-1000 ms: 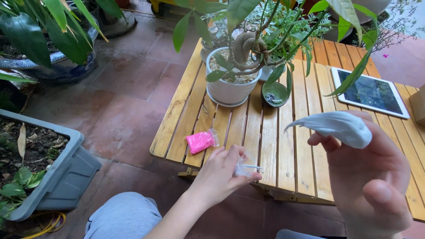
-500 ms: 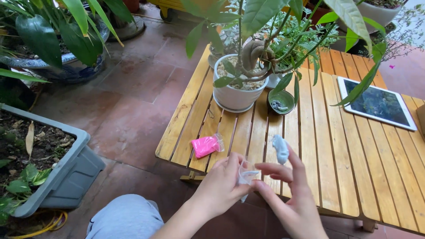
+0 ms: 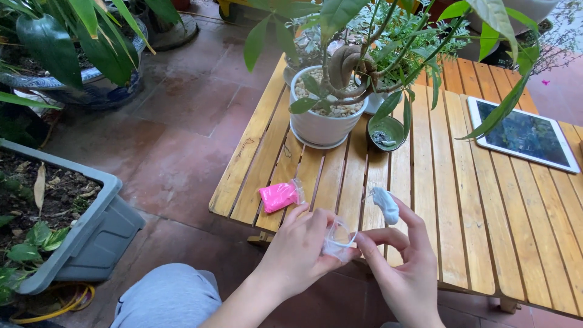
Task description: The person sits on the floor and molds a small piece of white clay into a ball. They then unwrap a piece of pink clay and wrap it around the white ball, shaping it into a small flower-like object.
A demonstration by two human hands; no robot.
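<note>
Hands met low over the near edge of the slatted wooden surface (image 3: 486,200). The left hand (image 3: 302,248) had its grip pinched shut on a small clear plastic bag (image 3: 337,238), thumb and fingers closed on its rim. The right hand (image 3: 405,267) pinched the same bag from the other side with thumb and forefinger, while its raised fingers held a lump of white clay (image 3: 385,205) just above the bag. The bag looked crumpled, and whether anything was inside it could not be told.

Just beyond the left hand lay a second little clear bag filled with pink clay (image 3: 279,196), flat on the slats near the surface's left corner. Further back stood a white ceramic pot (image 3: 325,124) topped with pale gravel, out of which rose a plant with a thick twisted stem. Beside it, to the right, sat a small dark green bowl (image 3: 386,131) with a bit of something pale and dark at the bottom. A tablet (image 3: 525,135) lay flat well apart at the far right.

On the tiled floor to the left stood a grey plastic planter box (image 3: 91,237) holding soil, dry leaves and small green plants. A blue-patterned pot (image 3: 91,82) with broad leaves sat behind it.
</note>
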